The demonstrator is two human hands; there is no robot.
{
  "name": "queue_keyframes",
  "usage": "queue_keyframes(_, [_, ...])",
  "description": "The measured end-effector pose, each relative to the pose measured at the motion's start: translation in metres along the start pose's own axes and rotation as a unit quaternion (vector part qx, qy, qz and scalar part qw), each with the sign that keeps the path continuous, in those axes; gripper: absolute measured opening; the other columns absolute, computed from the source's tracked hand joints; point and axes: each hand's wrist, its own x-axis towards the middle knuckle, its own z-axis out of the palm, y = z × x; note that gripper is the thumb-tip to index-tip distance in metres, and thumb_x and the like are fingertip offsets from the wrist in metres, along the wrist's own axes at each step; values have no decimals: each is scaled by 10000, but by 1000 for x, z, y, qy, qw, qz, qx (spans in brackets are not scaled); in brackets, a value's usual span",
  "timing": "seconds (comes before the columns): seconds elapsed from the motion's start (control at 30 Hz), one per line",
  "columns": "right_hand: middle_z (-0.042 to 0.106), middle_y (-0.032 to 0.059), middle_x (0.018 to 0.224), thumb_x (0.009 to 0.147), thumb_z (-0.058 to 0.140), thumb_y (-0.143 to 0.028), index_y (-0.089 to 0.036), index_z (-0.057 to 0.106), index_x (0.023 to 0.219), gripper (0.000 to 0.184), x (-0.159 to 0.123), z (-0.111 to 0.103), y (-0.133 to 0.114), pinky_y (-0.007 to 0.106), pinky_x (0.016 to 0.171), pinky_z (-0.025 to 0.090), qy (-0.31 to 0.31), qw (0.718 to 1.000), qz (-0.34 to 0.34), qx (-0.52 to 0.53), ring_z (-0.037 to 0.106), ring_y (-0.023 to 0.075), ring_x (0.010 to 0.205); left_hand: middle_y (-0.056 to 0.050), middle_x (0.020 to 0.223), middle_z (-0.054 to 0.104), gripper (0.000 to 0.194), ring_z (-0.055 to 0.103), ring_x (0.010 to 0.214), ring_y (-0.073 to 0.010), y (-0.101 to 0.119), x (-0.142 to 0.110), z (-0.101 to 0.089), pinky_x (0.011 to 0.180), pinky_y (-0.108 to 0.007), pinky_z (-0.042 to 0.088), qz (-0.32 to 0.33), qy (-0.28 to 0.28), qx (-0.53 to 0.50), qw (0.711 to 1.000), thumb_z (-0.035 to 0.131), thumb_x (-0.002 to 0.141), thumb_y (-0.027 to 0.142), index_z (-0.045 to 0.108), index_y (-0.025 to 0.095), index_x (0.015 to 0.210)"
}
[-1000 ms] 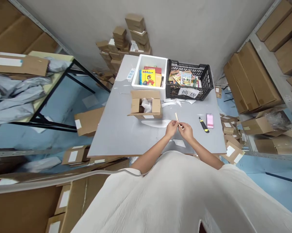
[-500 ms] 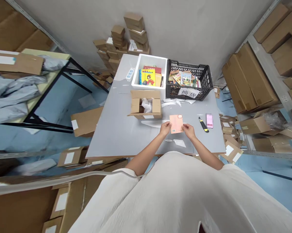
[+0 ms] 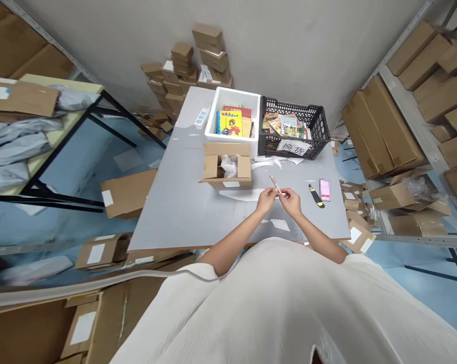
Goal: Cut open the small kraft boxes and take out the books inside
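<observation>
Both my hands meet over the grey table (image 3: 182,212), pinching a thin salmon-coloured booklet (image 3: 275,183) that I see edge-on, its far end pointing away from me. My left hand (image 3: 266,198) grips its near left part and my right hand (image 3: 289,199) its near right part, fingers closed on it. Just beyond the hands stands an open cardboard box (image 3: 226,167) with white plastic wrapping inside. A yellow-and-black utility knife (image 3: 314,195) and a small pink pack (image 3: 324,189) lie to the right of my right hand.
A white foam bin (image 3: 232,116) and a black crate (image 3: 293,129), both with colourful books, stand at the table's far end. White paper scraps lie on the tabletop. Cardboard boxes are stacked by the wall, on the right shelves and scattered over the blue floor. A second table stands left.
Half a second ago the booklet faced me flat, showing its cover with a barcode. Now it is turned edge-on between my hands, as it was one second ago.
</observation>
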Motion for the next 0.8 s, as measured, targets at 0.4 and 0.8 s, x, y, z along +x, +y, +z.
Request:
queue_keyframes(0.4, [819,125,1231,935,725,-447,-216,792,1268,411,4,2,4,433,1034,618,-2,1000,21,-12,754,270,1071,-83,986,844,474,781,930,-256,14,9,-37,870,-386,639,-24,28,-103,994,833,882,659,757,200,971])
queue_keyframes(0.8, [776,-1,777,631,1056,-510,-224,760,949,519,18,1,-14,311,739,645,20,939,203,276,747,169,725,-47,955,834,365,754,896,-235,47,24,-58,807,-337,604,-17,-29,-54,998,819,905,557,822,209,1019])
